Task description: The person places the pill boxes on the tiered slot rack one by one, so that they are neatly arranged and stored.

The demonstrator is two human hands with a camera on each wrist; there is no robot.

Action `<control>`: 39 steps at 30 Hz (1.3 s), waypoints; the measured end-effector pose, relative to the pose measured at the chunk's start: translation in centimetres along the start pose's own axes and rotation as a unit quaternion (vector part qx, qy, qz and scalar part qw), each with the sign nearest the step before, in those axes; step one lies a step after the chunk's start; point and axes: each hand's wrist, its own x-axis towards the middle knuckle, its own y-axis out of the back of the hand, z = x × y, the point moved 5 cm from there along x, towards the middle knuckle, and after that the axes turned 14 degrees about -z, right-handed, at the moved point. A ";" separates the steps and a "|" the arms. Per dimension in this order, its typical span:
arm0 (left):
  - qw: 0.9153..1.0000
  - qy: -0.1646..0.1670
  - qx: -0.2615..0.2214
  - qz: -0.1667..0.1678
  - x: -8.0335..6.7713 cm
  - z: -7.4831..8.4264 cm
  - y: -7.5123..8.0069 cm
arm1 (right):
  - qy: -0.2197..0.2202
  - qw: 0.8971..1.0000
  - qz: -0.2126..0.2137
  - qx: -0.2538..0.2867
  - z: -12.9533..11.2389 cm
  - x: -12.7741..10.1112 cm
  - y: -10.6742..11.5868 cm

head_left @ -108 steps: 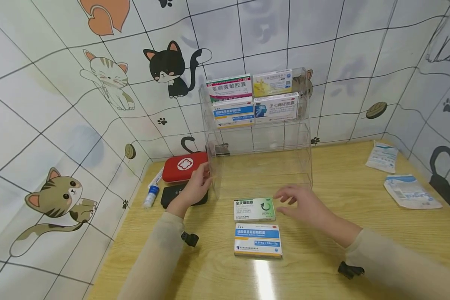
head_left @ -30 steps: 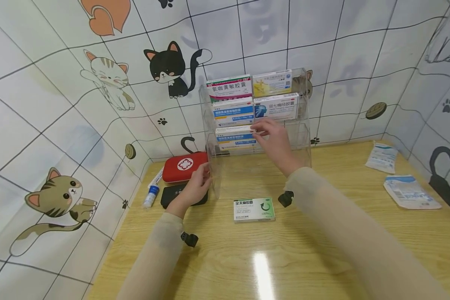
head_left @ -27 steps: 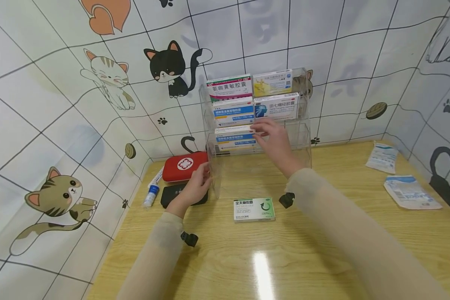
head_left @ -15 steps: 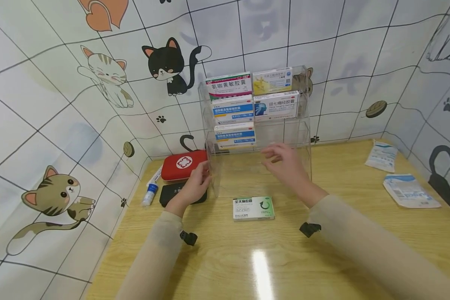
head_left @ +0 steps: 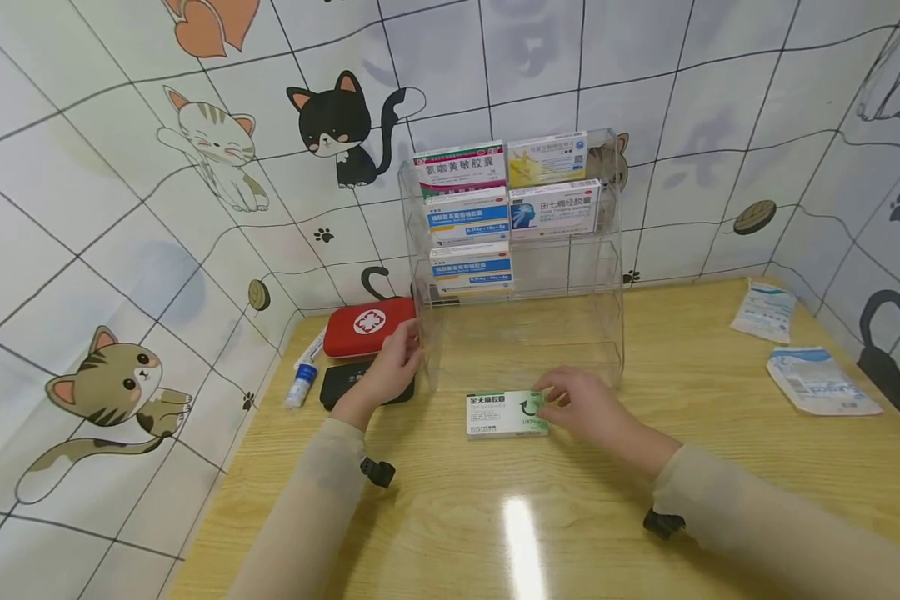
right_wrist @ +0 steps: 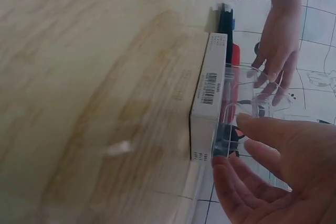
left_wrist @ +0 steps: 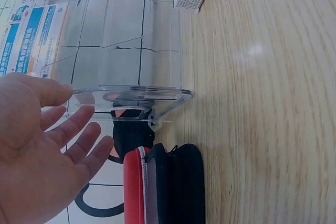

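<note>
A white-and-green medicine box (head_left: 498,415) lies flat on the table in front of the clear acrylic rack (head_left: 521,333). My right hand (head_left: 588,408) is at its right end, fingers spread apart; in the right wrist view, thumb and fingertips hover around the box's corner without closing on it. My left hand (head_left: 386,371) pinches the rack's left side panel, thumb on one face, as the left wrist view shows. Two blue-and-white capsule boxes stand in the rack's left column, the lower one (head_left: 471,268) on the third tier. Beside it, the tier's right half is bare.
Higher in the rack stand a pink-and-green box (head_left: 461,172), a yellow box (head_left: 547,160) and a white box (head_left: 555,210). A red first-aid case (head_left: 367,325), black case (head_left: 345,385) and blue-capped tube (head_left: 301,385) lie left. Two white packets, one nearer (head_left: 825,381), lie right.
My right hand placed the lower blue-and-white box on the third tier, let it go, and came down to the green-and-white box. The left hand has stayed at the rack.
</note>
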 end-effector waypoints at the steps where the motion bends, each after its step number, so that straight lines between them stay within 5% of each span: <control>1: 1.000 -0.002 -0.001 -0.001 0.0 0.0 0.0 | -0.002 1.000 -0.010 0.002 0.1 0.0 -0.3; 9: 1.000 0.006 -0.001 -0.004 0.1 -0.1 -0.1 | -0.013 0.999 -0.050 0.012 1.1 0.0 -0.9; 19: 1.000 0.011 -0.004 -0.003 0.1 0.0 0.1 | -0.030 0.999 -0.015 0.005 0.8 -0.7 -0.3; 30: 1.000 0.017 -0.002 -0.005 0.0 0.1 0.0 | 0.017 0.996 0.084 -0.019 0.1 -2.3 3.5; 39: 1.000 0.022 0.002 -0.008 -0.1 0.3 0.0 | 0.075 0.977 0.179 -0.087 -2.1 -2.7 8.9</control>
